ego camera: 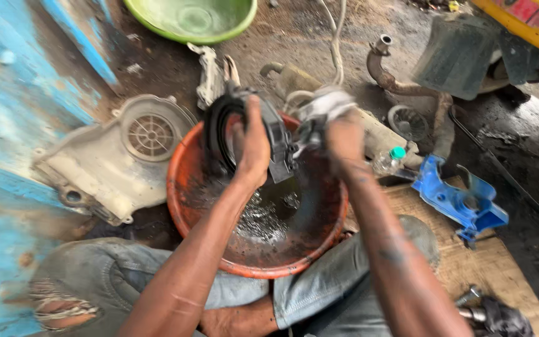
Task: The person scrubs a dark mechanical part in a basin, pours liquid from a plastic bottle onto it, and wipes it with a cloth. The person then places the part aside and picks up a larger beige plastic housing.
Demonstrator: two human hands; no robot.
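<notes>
In the head view, a person is sitting on the ground in worn jeans, with an orange basin (182,187) between the knees. The basin is holding dark, wet liquid, and its rim is grimy.

The left hand (252,146) is closing around a black ring-shaped part (223,122), holding it upright above the basin's far edge; the thumb is pointing up along the part's side. The right hand (343,138) is gripping a pale rag (327,103) and pressing it against the part's right side, where a dark metal piece is blurring with motion. Both hands are hovering over the basin, touching the part from opposite sides.

Left of the basin, a dirty cream engine cover (104,162) with a round grille is lying on the ground, just beside the basin's rim. A green bowl (191,20) is sitting further off at the top. Behind the hands, a rusty bent pipe (387,78) is lying near a small bottle with a green cap (397,153). To the right, a blue plastic piece (460,200) is resting on a sheet of cardboard (469,262), well apart from the basin. A blue-painted wall (7,112) is filling the left side.
</notes>
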